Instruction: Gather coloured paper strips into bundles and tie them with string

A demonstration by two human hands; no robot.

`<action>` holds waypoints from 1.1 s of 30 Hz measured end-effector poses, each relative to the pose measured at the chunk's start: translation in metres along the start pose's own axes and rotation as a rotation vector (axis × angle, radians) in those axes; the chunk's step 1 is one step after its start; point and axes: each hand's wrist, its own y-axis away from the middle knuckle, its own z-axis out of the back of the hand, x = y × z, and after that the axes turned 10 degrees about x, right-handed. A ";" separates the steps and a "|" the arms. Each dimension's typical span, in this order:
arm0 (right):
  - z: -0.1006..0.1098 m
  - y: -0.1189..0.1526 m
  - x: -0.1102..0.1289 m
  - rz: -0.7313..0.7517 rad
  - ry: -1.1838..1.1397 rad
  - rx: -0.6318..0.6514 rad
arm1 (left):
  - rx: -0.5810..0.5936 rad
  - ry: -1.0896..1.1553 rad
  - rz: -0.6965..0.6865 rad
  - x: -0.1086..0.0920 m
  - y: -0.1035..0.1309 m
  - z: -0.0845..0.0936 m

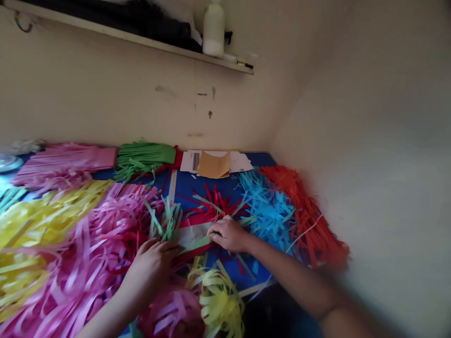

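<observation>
In front of me lies a layered piece of fringed tissue paper [193, 234], red with a pale middle and a light green strip [200, 243] along its near side. My left hand [157, 260] is closed at the left end of this piece, fingers together over its edge; the thumb is hidden. At the right end, my right hand [229, 234] pinches the green strip between thumb and fingers. Cut green fringe [169, 220] spreads out beside the left fingers. Red fringe [216, 202] fans out just beyond the right hand.
Pink fringe [116, 220] and yellow fringe [52, 216] cover the left side. Blue fringe [268, 202] and orange-red fringe [317, 230] lie rightward. Pale yellow curls [221, 300] sit nearest me. Brown card [213, 164] rests at the back. Above hangs a shelf [141, 40] with a white bottle [213, 30].
</observation>
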 end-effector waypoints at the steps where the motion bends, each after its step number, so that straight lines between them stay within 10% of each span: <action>1: 0.000 -0.003 0.002 -0.052 -0.024 -0.014 | -0.036 0.022 0.014 0.003 0.000 0.000; 16: -0.019 -0.018 0.001 -0.338 0.170 -0.245 | -0.020 0.034 0.318 -0.002 -0.045 0.008; 33: -0.021 -0.024 -0.002 -0.372 0.105 -0.241 | -0.068 -0.058 0.311 -0.001 -0.052 -0.003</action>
